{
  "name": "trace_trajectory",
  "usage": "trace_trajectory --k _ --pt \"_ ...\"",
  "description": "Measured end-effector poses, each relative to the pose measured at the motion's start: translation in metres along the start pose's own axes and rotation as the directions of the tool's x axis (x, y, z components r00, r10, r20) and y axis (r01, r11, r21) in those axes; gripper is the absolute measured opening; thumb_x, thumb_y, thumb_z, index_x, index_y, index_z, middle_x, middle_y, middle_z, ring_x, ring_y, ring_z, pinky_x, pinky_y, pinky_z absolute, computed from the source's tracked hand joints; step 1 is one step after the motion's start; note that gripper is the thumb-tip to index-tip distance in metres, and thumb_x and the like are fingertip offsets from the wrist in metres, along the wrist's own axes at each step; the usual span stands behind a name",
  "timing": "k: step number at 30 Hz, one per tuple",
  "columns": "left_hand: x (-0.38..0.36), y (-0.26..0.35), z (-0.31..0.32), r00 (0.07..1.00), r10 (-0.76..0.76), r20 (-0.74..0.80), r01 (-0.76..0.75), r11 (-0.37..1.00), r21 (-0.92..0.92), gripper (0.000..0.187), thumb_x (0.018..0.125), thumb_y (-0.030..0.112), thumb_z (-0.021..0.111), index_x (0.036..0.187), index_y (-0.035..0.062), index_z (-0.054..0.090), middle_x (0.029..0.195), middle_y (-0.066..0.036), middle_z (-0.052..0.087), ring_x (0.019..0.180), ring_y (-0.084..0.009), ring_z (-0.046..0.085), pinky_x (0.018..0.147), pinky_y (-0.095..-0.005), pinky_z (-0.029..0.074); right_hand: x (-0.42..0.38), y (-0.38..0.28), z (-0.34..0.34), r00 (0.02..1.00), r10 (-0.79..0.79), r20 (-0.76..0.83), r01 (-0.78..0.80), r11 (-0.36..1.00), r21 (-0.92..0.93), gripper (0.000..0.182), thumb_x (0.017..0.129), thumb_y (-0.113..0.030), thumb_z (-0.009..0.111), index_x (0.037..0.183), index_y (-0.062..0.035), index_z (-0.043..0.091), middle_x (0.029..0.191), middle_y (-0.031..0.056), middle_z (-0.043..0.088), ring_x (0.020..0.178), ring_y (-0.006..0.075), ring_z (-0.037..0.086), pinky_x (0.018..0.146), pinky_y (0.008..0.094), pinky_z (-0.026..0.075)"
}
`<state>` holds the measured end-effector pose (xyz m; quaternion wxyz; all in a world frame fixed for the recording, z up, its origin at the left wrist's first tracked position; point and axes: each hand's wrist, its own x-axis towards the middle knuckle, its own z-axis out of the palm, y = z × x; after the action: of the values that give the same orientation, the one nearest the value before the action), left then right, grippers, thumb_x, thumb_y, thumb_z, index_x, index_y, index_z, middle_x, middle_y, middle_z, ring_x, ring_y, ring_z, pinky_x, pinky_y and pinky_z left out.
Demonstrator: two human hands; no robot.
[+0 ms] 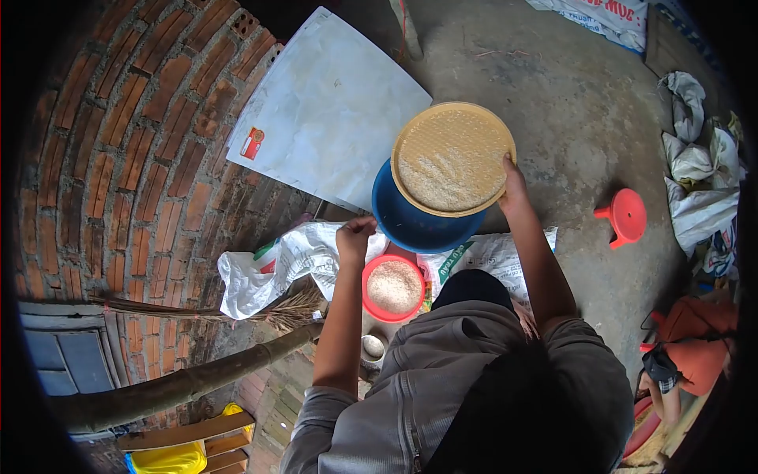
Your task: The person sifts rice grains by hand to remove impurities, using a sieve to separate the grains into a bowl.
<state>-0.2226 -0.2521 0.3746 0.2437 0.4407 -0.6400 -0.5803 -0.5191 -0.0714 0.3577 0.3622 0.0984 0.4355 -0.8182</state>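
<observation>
My right hand (pixel 513 186) grips the right rim of a round yellow winnowing tray (pixel 438 142), its thumb on top. Pale grains (pixel 446 178), which look like rice, lie spread mostly over the lower half of the tray. The tray is held over a large blue basin (pixel 395 207) and hides much of it. Just left of the basin, my left hand (pixel 357 235) is closed with its fingers drawn together; whatever they may hold is hidden. Below it stands a red basin (pixel 369 294) filled with similar pale grains (pixel 394 286).
White sacks (pixel 296 253) lie around the basins, beside a straw broom (pixel 292 312). A small pot (pixel 373 347) stands below the red basin. A white panel (pixel 324 103) leans near the brick wall (pixel 158 118). Right are a red stool (pixel 628 216) and another person (pixel 695 355).
</observation>
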Motion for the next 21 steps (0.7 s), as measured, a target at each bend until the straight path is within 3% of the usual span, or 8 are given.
trace_trajectory --k 4,6,7,10,12,14,16,21 --pt "0.022 0.022 0.007 1.000 0.025 0.015 -0.024 0.999 -0.044 0.027 0.079 0.006 0.069 0.102 -0.0060 0.063 0.092 -0.011 0.066 0.081 -0.0148 0.062 0.074 -0.0253 0.050 0.003 0.005 -0.003 0.999 0.021 0.027 -0.020 1.000 -0.005 0.045 0.096 -0.032 0.044 0.131 -0.0041 0.039 0.127 0.0122 0.049 0.115 0.0262 0.049 0.094 0.0405 0.041" --pt "0.022 0.036 0.007 0.997 0.062 0.054 -0.066 0.994 0.084 0.063 0.079 0.010 0.071 0.131 -0.0058 0.040 0.125 -0.018 0.052 0.100 -0.0216 0.059 0.084 -0.0293 0.048 -0.001 0.006 0.003 0.998 0.060 0.023 -0.060 0.998 -0.008 0.045 0.096 -0.033 0.044 0.131 -0.0047 0.039 0.128 0.0122 0.049 0.116 0.0263 0.049 0.094 0.0404 0.041" --pt "0.017 0.041 0.005 0.993 0.039 0.114 -0.053 0.991 0.121 0.091 0.081 0.022 0.070 0.144 0.0014 0.007 0.147 -0.019 0.021 0.117 -0.0286 0.049 0.094 -0.0350 0.042 -0.003 0.008 0.006 0.997 0.063 0.035 -0.063 0.998 -0.016 0.045 0.096 -0.033 0.044 0.131 -0.0047 0.039 0.128 0.0122 0.049 0.116 0.0263 0.049 0.094 0.0404 0.041" --pt "-0.003 0.048 -0.017 0.980 -0.155 0.122 0.165 0.983 -0.078 0.094 0.086 0.037 0.062 0.144 0.0075 -0.004 0.150 -0.019 0.009 0.121 -0.0316 0.045 0.097 -0.0397 0.040 -0.009 0.016 0.019 0.990 0.098 0.104 -0.094 0.995 -0.037 0.046 0.096 -0.034 0.044 0.131 -0.0049 0.039 0.128 0.0125 0.048 0.116 0.0261 0.049 0.094 0.0400 0.041" --pt "-0.019 0.038 -0.033 0.977 -0.187 0.105 0.199 0.973 -0.119 0.082 0.089 0.047 0.052 0.146 0.0110 0.005 0.147 -0.021 0.019 0.121 -0.0325 0.045 0.096 -0.0428 0.040 -0.013 0.028 0.031 0.968 0.178 0.177 -0.170 0.984 -0.062 0.046 0.095 -0.035 0.044 0.130 -0.0041 0.041 0.128 0.0128 0.049 0.116 0.0255 0.049 0.094 0.0399 0.041" --pt "-0.036 0.028 -0.053 0.923 -0.183 0.340 0.327 0.838 -0.437 0.074 0.091 0.049 0.046 0.145 0.0113 0.012 0.140 -0.021 0.033 0.119 -0.0319 0.047 0.096 -0.0432 0.042 -0.019 0.042 0.046 0.936 0.208 0.284 -0.188 0.977 -0.095 0.047 0.094 -0.036 0.045 0.129 -0.0032 0.042 0.126 0.0125 0.051 0.115 0.0245 0.050 0.094 0.0387 0.042" --pt "-0.057 0.027 -0.056 0.951 -0.170 0.257 0.292 0.764 -0.575 0.059 0.093 0.045 0.043 0.136 0.0063 0.032 0.123 -0.018 0.050 0.112 -0.0289 0.052 0.094 -0.0408 0.044 -0.034 0.052 0.070 0.842 0.387 0.376 -0.284 0.910 -0.301 0.049 0.093 -0.037 0.047 0.128 -0.0029 0.043 0.124 0.0118 0.053 0.114 0.0235 0.051 0.094 0.0372 0.042" --pt "-0.094 0.013 -0.079 0.918 -0.294 -0.267 -0.019 0.638 -0.770 0.046 0.095 0.033 0.045 0.128 0.0019 0.041 0.119 -0.012 0.054 0.106 -0.0225 0.055 0.091 -0.0358 0.045 -0.061 0.093 0.130 0.643 0.584 0.495 -0.290 0.784 -0.549 0.042 0.090 -0.025 0.056 0.125 -0.0018 0.047 0.115 0.0096 0.057 0.103 0.0195 0.057 0.088 0.0320 0.046"
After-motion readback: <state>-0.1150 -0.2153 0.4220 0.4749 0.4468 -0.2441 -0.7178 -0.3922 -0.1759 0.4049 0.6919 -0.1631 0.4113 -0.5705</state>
